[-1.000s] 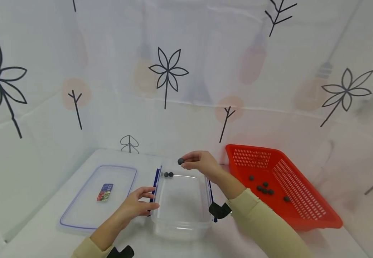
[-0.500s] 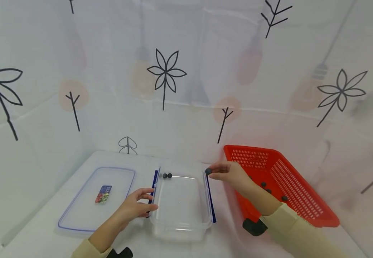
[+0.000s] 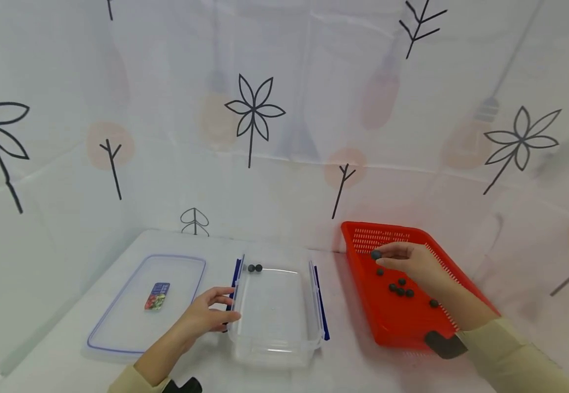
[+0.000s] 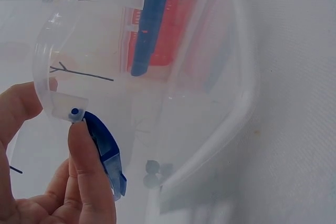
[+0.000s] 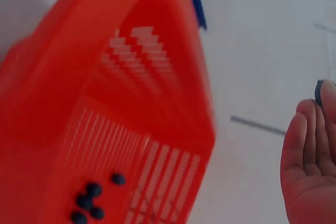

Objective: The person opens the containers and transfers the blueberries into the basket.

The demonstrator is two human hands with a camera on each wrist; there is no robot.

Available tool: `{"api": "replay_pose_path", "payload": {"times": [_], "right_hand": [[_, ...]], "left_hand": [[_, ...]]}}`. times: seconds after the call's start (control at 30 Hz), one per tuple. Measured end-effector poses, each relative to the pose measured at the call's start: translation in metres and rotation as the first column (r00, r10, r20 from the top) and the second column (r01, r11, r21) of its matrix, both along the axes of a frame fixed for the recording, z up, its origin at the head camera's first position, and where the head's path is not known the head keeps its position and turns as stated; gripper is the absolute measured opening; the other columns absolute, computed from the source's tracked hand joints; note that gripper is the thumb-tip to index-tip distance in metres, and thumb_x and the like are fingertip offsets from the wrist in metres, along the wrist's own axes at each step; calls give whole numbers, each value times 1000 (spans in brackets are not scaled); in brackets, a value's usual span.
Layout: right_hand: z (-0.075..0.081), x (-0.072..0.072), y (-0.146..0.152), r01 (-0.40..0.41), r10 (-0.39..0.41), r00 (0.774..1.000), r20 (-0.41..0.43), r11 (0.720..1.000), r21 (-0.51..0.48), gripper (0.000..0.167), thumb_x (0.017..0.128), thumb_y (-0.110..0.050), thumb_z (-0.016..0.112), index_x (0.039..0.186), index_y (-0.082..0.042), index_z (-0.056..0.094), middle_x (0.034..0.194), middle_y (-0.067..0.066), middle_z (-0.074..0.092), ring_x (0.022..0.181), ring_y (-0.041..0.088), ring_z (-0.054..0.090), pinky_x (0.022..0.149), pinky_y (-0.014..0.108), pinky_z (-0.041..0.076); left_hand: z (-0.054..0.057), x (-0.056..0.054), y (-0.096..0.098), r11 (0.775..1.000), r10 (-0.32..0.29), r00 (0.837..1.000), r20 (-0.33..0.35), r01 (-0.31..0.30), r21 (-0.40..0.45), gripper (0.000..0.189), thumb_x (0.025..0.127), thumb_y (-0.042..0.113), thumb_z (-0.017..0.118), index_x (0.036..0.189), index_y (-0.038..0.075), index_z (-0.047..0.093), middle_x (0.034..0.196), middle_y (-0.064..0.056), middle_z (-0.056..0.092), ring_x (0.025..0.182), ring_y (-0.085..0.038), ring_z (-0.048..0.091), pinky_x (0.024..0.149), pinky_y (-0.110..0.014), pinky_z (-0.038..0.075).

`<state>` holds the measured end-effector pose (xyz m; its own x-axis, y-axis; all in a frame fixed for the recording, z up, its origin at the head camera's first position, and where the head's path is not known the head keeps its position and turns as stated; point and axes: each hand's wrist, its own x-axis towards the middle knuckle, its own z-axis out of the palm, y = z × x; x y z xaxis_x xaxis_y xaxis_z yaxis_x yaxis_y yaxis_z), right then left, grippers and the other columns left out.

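Note:
My right hand (image 3: 412,263) pinches a small dark ball (image 3: 375,255) between thumb and fingertips, above the far left part of the red basket (image 3: 378,325). Several more dark balls (image 3: 400,292) lie on the basket's floor. At the middle stands a clear plastic container (image 3: 274,305) without its lid, two dark balls (image 3: 255,268) in its far left corner. My left hand (image 3: 211,312) grips the container's left rim. In the left wrist view, fingers of the left hand (image 4: 79,177) are by a blue clip (image 4: 107,153) hanging from the rim.
A clear lid (image 3: 176,322) with a blue edge and a coloured label (image 3: 158,296) lies left of the container on the white table (image 3: 343,349). Behind the table hangs a pale cloth (image 3: 294,191) with plant drawings.
My right hand has moved right with the ball, from over the container's far edge to over the basket. My left hand has stayed on the container's rim.

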<state>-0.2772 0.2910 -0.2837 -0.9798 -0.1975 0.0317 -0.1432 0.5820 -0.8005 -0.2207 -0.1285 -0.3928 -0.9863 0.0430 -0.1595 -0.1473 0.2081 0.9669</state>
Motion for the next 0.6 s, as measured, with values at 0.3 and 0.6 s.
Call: {"api": "replay_pose_path", "payload": {"times": [0.3, 0.6], "right_hand": [[-13, -26, 48, -16, 22, 999, -47, 992, 126, 47, 88, -32, 64, 121, 0, 57, 111, 13, 61, 104, 31, 53, 90, 49, 42], [-29, -45, 71, 38, -44, 999, 32, 987, 158, 52, 91, -34, 60, 125, 4, 53, 123, 24, 52, 114, 44, 43, 91, 59, 38]], "left_hand": [[0, 1, -1, 1000, -8, 1000, -9, 8, 5, 65, 72, 17, 81, 128, 5, 50, 109, -10, 56, 81, -20, 58, 70, -36, 55], [0, 1, 0, 1000, -23, 1000, -14, 23, 12, 63, 74, 14, 79, 129, 3, 49, 109, -10, 55, 80, -19, 58, 69, -35, 55]]}}
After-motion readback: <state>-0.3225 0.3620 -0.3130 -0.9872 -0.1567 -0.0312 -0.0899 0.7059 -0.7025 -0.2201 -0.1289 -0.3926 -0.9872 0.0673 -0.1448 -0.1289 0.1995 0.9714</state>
